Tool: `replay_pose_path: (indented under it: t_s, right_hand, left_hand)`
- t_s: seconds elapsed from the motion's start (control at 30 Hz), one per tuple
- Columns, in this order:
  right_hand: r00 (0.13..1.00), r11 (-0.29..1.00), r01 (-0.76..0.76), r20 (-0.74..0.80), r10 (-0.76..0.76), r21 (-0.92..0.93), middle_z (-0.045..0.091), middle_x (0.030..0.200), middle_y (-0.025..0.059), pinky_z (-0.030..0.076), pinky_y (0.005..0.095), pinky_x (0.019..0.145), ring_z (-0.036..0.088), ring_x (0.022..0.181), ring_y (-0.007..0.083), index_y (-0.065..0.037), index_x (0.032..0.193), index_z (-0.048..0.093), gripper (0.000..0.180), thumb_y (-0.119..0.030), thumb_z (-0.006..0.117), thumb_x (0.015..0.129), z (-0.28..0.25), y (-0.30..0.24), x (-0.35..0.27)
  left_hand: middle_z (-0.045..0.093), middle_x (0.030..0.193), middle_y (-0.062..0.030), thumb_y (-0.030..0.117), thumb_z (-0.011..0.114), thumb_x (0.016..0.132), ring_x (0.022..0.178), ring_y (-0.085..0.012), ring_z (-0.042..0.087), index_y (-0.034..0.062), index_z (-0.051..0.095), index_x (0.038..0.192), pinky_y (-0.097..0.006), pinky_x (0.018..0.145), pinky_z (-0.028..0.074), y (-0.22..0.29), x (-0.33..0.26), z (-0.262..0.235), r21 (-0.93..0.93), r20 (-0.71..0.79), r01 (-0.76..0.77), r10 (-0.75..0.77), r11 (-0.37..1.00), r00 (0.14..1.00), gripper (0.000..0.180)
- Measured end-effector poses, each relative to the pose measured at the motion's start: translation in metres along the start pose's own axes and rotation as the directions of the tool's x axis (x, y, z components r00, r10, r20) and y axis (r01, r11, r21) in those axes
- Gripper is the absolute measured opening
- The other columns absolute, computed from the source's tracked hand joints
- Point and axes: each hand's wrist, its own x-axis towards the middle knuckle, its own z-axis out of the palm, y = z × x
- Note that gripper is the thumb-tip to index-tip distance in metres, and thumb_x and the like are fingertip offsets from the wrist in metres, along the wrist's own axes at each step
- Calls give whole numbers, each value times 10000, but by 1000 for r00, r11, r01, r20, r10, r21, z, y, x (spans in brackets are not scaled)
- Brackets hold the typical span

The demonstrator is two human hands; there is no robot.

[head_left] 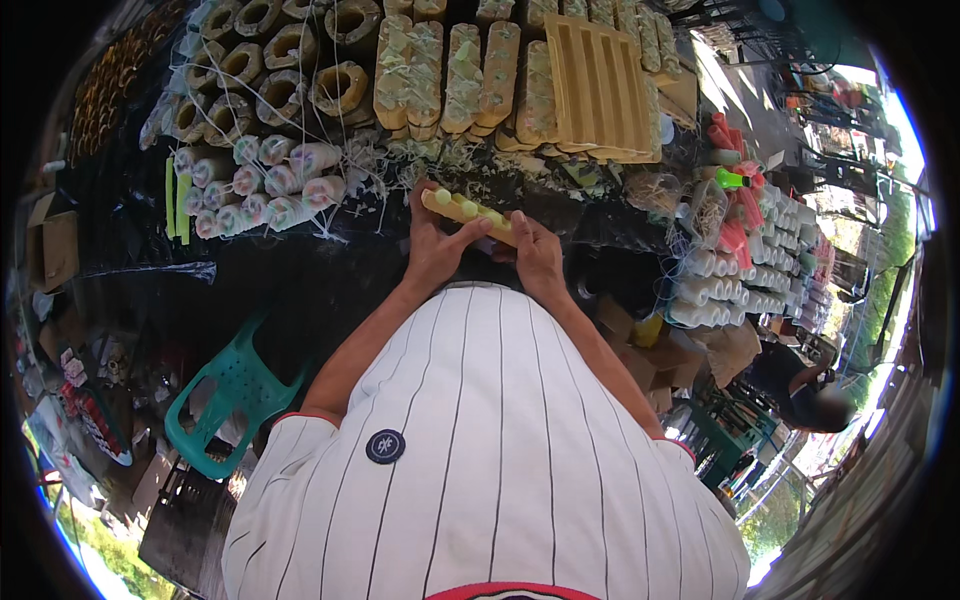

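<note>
Between both hands I hold a narrow yellow block point(470, 211) with a row of pale round shapes along it. My left hand point(436, 246) is closed on its left end, with the thumb pressed along the near side. My right hand point(539, 260) grips the other end, its thumb upright against the block. What the round shapes are made of is too small to tell. Just beyond the block, pale shreds point(440, 158) are scattered over a dark surface.
Similar long yellow blocks point(463, 75) stand in rows behind, beside a ribbed yellow tray point(598, 85) and hollow octagonal pieces point(342, 88). Wrapped white rolls point(315, 158) lie left; stacked white cylinders point(708, 290) lie right. A green plastic chair point(235, 395) stands lower left. Another person point(790, 385) is at right.
</note>
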Motion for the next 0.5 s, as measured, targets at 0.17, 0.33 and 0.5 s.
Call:
replay_pose_path:
  t_s: [0.17,0.33,0.5]
  right_hand:
    - [1000,994,-24,2,24,108,725,914,115,610,339,704,728,789,184,48,1175,727,678,-586,501,1095,-2,-16,0]
    - [988,987,-107,100,119,-119,745,951,147,615,373,744,742,886,215,56,1260,707,792,-679,493,1057,-15,-44,13]
    - [987,797,83,159,16,-598,775,1063,240,549,431,947,733,1037,392,-21,1347,701,714,-645,604,1013,-14,-65,16]
  left_hand:
    - [490,1219,-98,163,927,835,1128,-181,566,35,327,1405,-324,958,516,9,-4,2,-50,-13,57,-58,997,998,838]
    - [503,1249,-104,174,914,855,1169,-200,573,56,293,1436,-332,1008,512,12,-4,-2,-80,-2,63,-64,995,998,858]
    - [516,1290,-107,196,915,857,1207,-219,570,85,277,1457,-365,1060,486,13,-7,-6,-183,41,84,-78,980,996,883]
